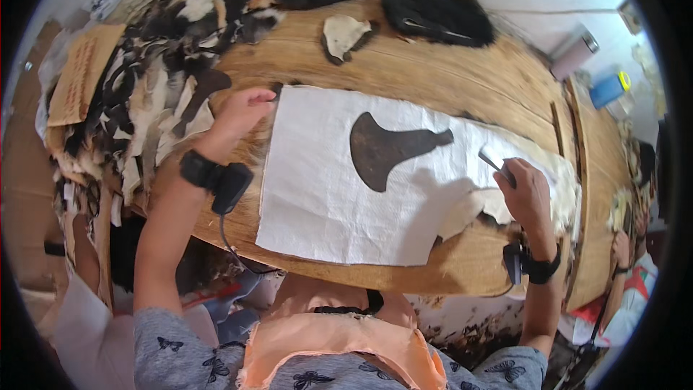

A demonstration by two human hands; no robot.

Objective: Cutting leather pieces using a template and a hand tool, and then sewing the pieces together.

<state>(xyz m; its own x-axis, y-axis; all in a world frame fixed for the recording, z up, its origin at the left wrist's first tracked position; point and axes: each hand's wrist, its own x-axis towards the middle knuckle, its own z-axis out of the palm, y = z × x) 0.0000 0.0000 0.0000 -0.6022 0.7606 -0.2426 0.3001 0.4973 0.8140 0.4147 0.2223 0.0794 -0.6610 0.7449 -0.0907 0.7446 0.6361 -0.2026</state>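
A white woven sheet [310,195] lies over a pelt, whose pale skin [462,213] and dark fur show past its edges. On the sheet rests a dark, flared flat template or blade [386,152] with a narrow neck, touched by neither hand. My left hand [242,110] is closed at the sheet's far left corner, its fingertips against a dark furry edge; what they pinch is hard to make out. My right hand [525,191] grips a small dark-handled tool [498,166] with a pale flat end, over the sheet's right part.
Fur scraps [155,94] are heaped at the left beneath a cardboard piece [83,76]. Black pelts [433,11] and a pale scrap [345,37] lie along the far side of the wooden table [289,50]. A blue bottle [610,90] stands at right, near another person's hand [621,249].
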